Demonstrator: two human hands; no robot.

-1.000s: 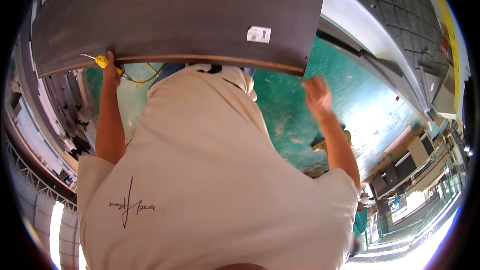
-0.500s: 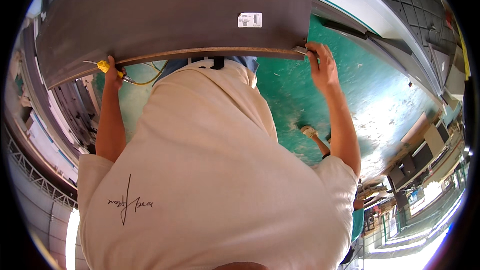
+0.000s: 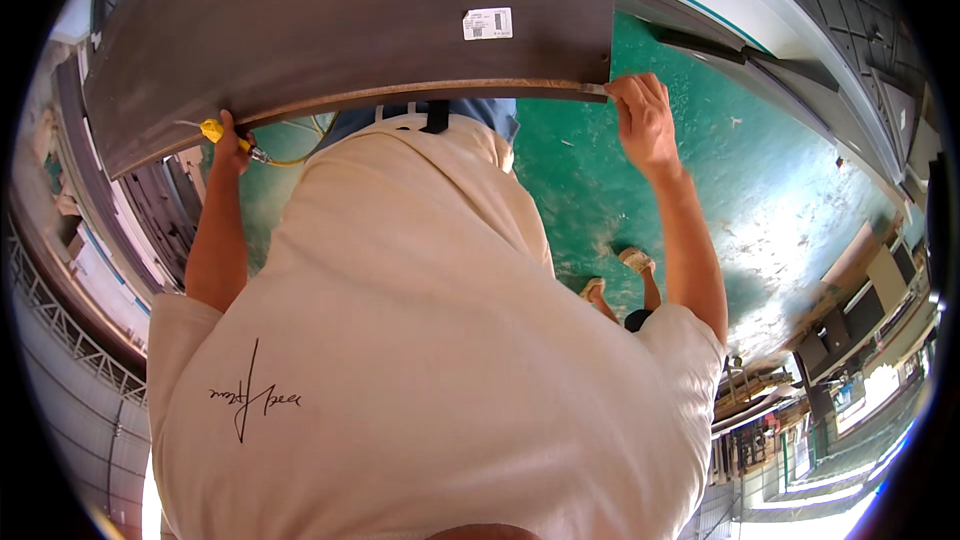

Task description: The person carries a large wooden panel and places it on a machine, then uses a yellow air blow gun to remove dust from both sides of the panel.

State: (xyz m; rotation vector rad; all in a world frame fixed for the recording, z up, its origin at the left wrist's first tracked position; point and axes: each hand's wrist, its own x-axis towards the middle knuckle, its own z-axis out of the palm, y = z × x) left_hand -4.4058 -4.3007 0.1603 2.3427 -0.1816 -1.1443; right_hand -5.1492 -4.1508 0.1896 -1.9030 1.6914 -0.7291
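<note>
A large dark brown panel (image 3: 350, 20) lies in front of me, with a white label (image 3: 487, 24) on its top face and a pale brown groove (image 3: 420, 88) along its near edge. My left hand (image 3: 231, 148) is closed around a yellow air blow gun (image 3: 211, 130) at the left part of that edge. A hose (image 3: 285, 162) runs from the gun's metal fitting toward my waist. At the panel's near right corner, my right hand (image 3: 645, 125) has thumb and fingers pinched together on a small, thin, greyish piece (image 3: 594, 90) lying at the groove's end. What kind of piece it is cannot be made out.
Green floor (image 3: 560, 170) shows beside and below the panel. Long panels (image 3: 740, 70) lie stacked at the right, and more boards (image 3: 150, 205) stand at the left. Behind me on the right are another person's feet (image 3: 636, 260). Further boards (image 3: 850, 310) lean at the far right.
My right hand has closed its fingers more at the panel's corner, over the small piece. The view has shifted slightly. Another foot of the person behind now shows. My left hand keeps the blow gun.
</note>
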